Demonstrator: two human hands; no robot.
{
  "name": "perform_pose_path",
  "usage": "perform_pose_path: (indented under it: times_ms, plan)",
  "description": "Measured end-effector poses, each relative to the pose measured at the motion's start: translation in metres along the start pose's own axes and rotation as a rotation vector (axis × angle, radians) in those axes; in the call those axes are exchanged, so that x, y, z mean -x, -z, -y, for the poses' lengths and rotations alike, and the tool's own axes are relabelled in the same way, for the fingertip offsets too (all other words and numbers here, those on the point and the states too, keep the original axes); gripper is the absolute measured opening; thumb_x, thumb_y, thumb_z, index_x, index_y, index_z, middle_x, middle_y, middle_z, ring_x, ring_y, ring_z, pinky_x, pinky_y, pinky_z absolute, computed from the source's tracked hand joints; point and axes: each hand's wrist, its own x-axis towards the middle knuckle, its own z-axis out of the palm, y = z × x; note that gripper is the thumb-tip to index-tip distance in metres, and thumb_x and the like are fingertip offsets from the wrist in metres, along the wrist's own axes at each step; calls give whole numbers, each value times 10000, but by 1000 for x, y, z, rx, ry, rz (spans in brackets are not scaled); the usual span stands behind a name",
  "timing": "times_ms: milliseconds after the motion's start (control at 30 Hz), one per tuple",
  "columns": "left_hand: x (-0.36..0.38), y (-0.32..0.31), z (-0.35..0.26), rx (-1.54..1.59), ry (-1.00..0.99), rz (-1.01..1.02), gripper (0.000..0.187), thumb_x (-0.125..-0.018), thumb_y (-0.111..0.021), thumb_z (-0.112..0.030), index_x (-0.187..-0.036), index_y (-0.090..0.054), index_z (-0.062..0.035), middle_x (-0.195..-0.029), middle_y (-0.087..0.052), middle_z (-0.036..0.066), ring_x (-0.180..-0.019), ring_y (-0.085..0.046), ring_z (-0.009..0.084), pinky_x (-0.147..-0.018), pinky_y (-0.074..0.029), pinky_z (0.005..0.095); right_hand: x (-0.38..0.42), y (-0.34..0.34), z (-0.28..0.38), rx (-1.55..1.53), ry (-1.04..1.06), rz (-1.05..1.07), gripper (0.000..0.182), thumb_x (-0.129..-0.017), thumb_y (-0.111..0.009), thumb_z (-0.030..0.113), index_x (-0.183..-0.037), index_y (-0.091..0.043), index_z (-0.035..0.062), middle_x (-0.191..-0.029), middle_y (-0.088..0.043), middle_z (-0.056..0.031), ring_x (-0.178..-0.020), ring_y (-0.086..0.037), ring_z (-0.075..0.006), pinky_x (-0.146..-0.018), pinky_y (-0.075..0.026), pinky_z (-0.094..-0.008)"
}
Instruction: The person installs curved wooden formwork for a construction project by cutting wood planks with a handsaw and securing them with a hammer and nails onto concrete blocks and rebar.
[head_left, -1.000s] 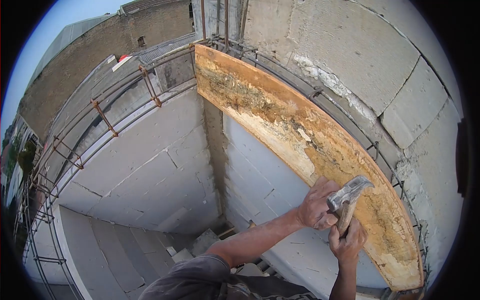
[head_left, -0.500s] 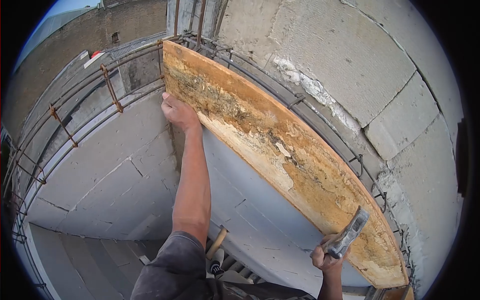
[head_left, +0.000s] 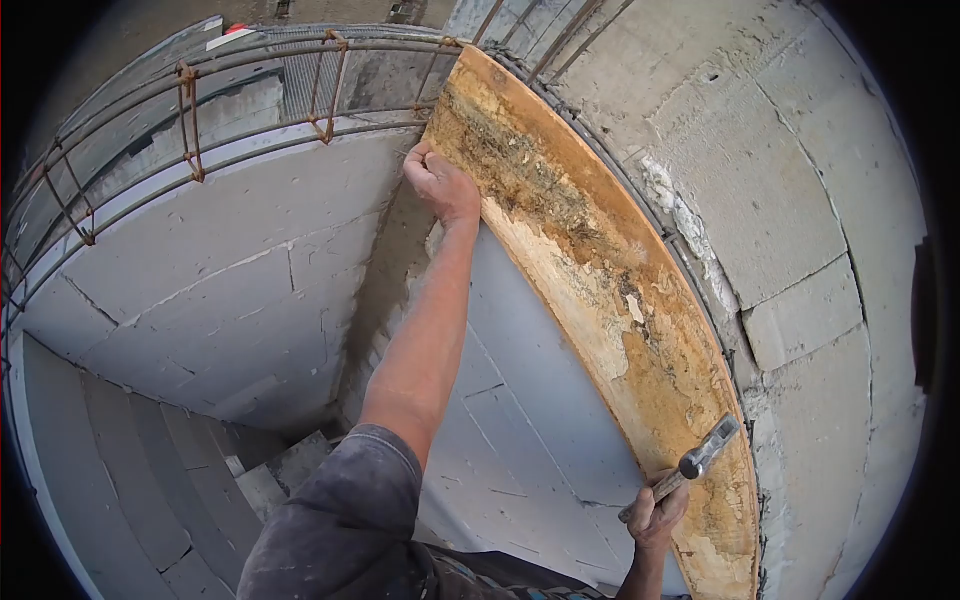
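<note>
My right hand is closed round the handle of a hammer, its metal head pointing up and to the right in front of the board. The long, stained wooden board stands on edge along the top of the wall, its surface peeling and blotched with dark marks. At the board's far left corner, my left hand has its fingers closed together against the lower edge. A thin sliver seems to show at those fingertips, but I cannot make out what it is.
Rusty rebar runs along the left wall top, with more bars behind the board. Pale block walls drop into a deep space on the left. On the right is a concrete block surface with rough mortar.
My view has turned left, so the board appears steeper and further right. The left hand's fingers look more pinched at the board's corner. The hammer has tilted in my right hand.
</note>
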Motion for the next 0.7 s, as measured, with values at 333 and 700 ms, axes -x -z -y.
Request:
perform_pose_path:
  times_ms: [333, 700]
  plan:
    - [-1, 0, -11, -158, -49, 48, 340, -919, -522, -185, -1167, -557, 45, -1091, -555, 166, -968, -550, 279, -867, -449, 394, -92, -27, 37, -53, 354, 18, 366, -876, -672, 239, -1051, -495, -29, -731, -524, -122, -556, -537, -281, -516, -429, -395]
    - [3, 4, -7, -75, 52, 39, 428, -929, -590, -268, -1199, -515, 55, -951, -537, 67, -858, -521, 173, -805, -457, 332, -95, -32, 27, 37, 341, -4, 358, -821, -688, 156, -1041, -486, -42, -720, -521, -146, -548, -543, -330, -505, -442, -409]
